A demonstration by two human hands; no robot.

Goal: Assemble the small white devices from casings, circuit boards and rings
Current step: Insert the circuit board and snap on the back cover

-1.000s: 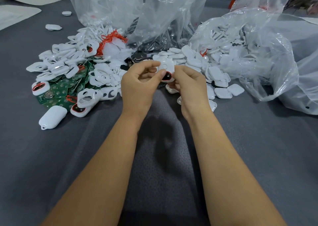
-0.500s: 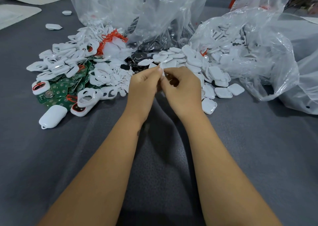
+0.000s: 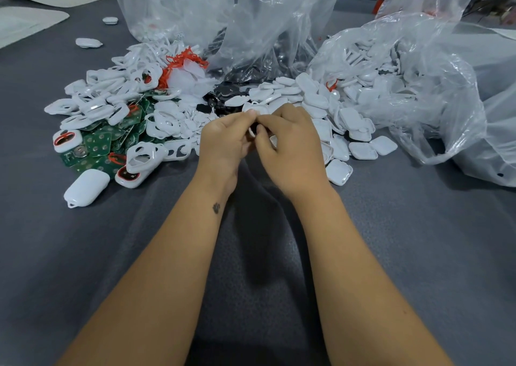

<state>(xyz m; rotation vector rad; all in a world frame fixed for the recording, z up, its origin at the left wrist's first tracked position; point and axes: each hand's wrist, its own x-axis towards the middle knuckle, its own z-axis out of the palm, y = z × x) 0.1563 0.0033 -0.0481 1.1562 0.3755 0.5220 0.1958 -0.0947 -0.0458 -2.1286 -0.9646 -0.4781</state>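
My left hand [image 3: 223,139] and my right hand [image 3: 290,145] meet at the middle of the table, fingers curled around a small white casing [image 3: 252,132] that is mostly hidden between them. Only a sliver of white and a dark patch shows. Behind the hands lies a heap of white casing lids [image 3: 312,97]. To the left lie green circuit boards [image 3: 100,142], white frame casings [image 3: 111,97] and orange rings [image 3: 181,61]. One closed white device [image 3: 86,187] lies at the near left.
Clear plastic bags [image 3: 418,72] of white parts stand at the back and right; one [image 3: 251,30] holds dark parts. The grey cloth table top [image 3: 111,254] stretches toward me. Two loose white pieces [image 3: 88,42] lie far left near white sheets [image 3: 25,25].
The hands lowered from a raised position toward the table and closed together over the casing, which showed its white face and orange ring a second ago and is now almost hidden.
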